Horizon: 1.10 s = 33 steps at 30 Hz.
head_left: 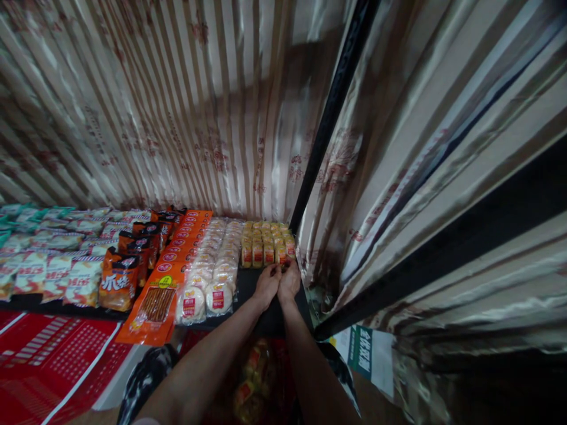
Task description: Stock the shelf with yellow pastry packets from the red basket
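My left hand (267, 285) and my right hand (289, 281) are side by side on a dark shelf (250, 282), fingers curled down just in front of the rows of small yellow-and-red snack packs (266, 243). The fingertips touch the nearest packs; whether either hand grips one is hidden. To the left lie rows of round white cakes in clear wrappers (212, 265).
Further left on the shelf lie long orange stick-snack packs (168, 277), brown-orange bags (128, 265) and white-green bags (48, 248). Striped shiny curtain hangs behind and to the right, with a black post (332, 112). A bag of snacks (252, 378) sits below my arms.
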Available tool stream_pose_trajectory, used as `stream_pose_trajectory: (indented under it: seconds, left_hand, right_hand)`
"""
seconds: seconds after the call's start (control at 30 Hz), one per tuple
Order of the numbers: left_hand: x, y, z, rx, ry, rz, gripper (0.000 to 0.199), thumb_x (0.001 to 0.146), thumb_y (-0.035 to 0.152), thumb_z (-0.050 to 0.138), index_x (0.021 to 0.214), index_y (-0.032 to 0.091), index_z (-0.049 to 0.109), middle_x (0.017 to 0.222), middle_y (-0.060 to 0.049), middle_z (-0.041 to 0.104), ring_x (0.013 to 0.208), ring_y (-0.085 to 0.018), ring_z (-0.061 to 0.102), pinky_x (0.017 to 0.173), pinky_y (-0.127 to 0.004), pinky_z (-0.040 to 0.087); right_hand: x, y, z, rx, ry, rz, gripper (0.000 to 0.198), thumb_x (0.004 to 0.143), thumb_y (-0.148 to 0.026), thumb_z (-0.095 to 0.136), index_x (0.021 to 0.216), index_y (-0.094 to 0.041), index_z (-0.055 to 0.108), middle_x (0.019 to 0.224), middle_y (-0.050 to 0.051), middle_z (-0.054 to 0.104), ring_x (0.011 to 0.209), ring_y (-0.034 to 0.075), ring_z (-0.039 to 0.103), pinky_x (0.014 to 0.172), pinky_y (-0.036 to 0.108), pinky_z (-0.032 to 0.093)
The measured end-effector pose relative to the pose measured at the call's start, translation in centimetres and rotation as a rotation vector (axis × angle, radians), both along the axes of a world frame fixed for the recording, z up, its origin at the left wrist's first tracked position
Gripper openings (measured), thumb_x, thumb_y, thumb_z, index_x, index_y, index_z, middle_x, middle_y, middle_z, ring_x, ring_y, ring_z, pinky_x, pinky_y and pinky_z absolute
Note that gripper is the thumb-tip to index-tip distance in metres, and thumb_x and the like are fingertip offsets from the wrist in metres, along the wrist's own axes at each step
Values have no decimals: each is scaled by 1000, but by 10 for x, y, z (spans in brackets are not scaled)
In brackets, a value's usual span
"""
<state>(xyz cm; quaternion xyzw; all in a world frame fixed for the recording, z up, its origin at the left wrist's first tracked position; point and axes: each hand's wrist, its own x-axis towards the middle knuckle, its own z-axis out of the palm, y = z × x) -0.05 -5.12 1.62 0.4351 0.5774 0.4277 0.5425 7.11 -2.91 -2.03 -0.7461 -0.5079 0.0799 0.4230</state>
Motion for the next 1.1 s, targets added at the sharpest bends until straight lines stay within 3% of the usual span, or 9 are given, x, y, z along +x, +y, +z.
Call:
stream_pose_trajectory:
  seconds: [0.3,0.63,0.87,1.1]
  left_hand:
    - [-1,4,-4,8,-4,-4,33,80,27,53,110,18,60,110,-7,65,101,-17,59,90,-26,43]
    - [-3,3,-2,30,11,-5,38,73,9,50,109,17,60,111,-5,65,100,-16,59,90,-25,43]
    - [0,3,5,-1,-133,4,28,78,14,50,102,15,63,107,-7,66,97,-15,60,88,-24,44]
    - [1,7,-7,43,-159,-22,27,74,8,47,91,15,65,102,-6,67,96,-16,60,89,-26,44]
  right_hand:
    - [2,9,0,-1,75,31,37,72,-25,46,106,-12,55,97,11,64,84,20,58,77,30,41]
    - [3,5,-9,118,25,66,34,74,-25,44,103,-13,58,96,11,59,88,21,53,83,35,40]
    - [1,5,-9,100,101,70,37,75,-23,43,106,-12,60,101,13,53,88,20,52,81,33,43]
    - [0,4,-14,118,112,73,37,75,-20,42,106,-12,61,102,13,51,92,20,52,85,33,43]
